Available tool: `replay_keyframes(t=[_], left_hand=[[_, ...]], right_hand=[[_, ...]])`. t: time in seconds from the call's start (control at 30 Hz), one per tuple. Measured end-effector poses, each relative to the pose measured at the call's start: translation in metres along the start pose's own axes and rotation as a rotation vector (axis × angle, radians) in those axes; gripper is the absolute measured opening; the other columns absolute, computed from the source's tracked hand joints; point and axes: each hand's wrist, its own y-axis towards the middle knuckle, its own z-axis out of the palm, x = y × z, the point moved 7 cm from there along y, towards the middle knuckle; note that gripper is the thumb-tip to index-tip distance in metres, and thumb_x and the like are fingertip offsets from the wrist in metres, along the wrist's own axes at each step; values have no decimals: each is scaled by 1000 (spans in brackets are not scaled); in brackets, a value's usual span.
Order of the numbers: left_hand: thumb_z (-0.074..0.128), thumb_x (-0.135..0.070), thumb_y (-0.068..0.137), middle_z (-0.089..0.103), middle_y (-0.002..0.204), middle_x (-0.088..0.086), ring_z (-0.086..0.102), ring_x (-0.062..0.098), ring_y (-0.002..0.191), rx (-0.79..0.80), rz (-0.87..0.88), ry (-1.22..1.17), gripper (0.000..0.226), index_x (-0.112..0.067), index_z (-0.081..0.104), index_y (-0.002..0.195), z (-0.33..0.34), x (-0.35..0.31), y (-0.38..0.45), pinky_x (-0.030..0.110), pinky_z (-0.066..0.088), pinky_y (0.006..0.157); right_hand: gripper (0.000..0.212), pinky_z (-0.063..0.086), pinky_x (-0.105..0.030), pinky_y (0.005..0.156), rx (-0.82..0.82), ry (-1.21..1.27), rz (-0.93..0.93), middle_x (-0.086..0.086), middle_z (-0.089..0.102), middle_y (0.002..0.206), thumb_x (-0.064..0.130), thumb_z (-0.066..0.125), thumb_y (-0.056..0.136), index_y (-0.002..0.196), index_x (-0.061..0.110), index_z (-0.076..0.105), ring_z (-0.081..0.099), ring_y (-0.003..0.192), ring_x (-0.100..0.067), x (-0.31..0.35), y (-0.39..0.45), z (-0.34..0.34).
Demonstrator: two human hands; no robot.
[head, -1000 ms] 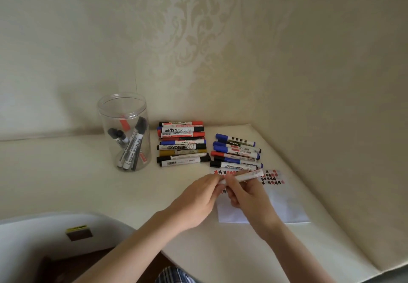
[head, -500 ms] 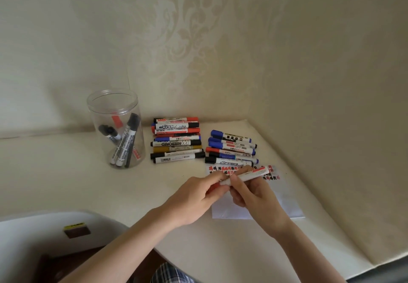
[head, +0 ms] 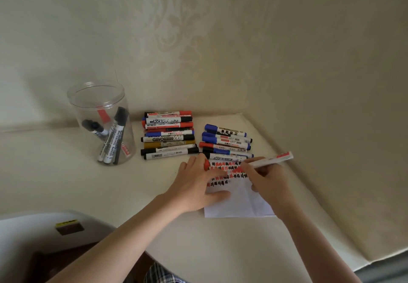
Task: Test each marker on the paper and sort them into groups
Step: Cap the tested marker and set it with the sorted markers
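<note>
Now R hand [head: 268,178] pinches red marker [head: 272,160], tip on paper [head: 240,203]; L hand [head: 195,186] spread flat, pressing paper's left edge.

Cream damask-patterned walls [head: 176,28] meet in a corner behind a pale tabletop [head: 66,172].
</note>
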Motion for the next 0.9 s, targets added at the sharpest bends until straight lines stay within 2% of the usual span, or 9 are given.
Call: replay_keyframes(t=[0.13, 0.27, 0.43, 0.6, 0.8, 0.9], left_hand=[[45, -78, 82, 35, 115, -7, 34, 14, 109, -4, -23, 24, 61, -47, 47, 135, 10, 7, 1, 32, 30, 91], [43, -79, 82, 31, 110, -10, 33, 12, 105, -34, -14, 33, 62, -46, 47, 134, 11, 7, 1, 30, 30, 90], [44, -79, 81, 29, 107, -12, 29, 9, 99, -72, 0, 18, 61, -46, 50, 132, 12, 8, 0, 29, 26, 85], [44, -80, 80, 31, 105, -12, 31, 10, 99, -79, -1, 18, 61, -46, 52, 131, 13, 9, 1, 29, 27, 84], [41, -81, 80, 29, 103, -11, 29, 9, 97, -75, -5, 37, 63, -46, 50, 132, 13, 9, 1, 29, 23, 81], [35, -83, 77, 34, 107, -11, 33, 10, 100, -74, -8, 37, 68, -46, 51, 132, 14, 10, 1, 29, 25, 83]], right_hand=[[22, 49, -24, 44, -11, -16, 25, 2, 70, 59, 25, 66, 91, 76, 9, 70, 61, 47, -12, -11, -1, 10], [16, 51, -26, 46, -99, -62, 32, 5, 68, 58, 27, 68, 88, 76, 17, 68, 60, 41, -10, -24, -7, 7], [13, 54, -25, 48, -53, -137, -22, 8, 72, 72, 29, 71, 86, 83, 17, 70, 63, 44, -11, -23, -6, 11], [14, 48, -17, 44, -68, -172, -49, 9, 69, 66, 27, 72, 86, 75, 19, 68, 61, 43, -5, -24, -4, 12], [15, 48, -11, 52, -74, -218, -97, 17, 66, 69, 30, 74, 83, 72, 30, 64, 62, 63, 7, -22, -4, 15], [18, 43, -10, 46, -105, -208, -70, 13, 65, 65, 28, 73, 84, 70, 24, 63, 60, 54, 6, -23, -4, 12]])
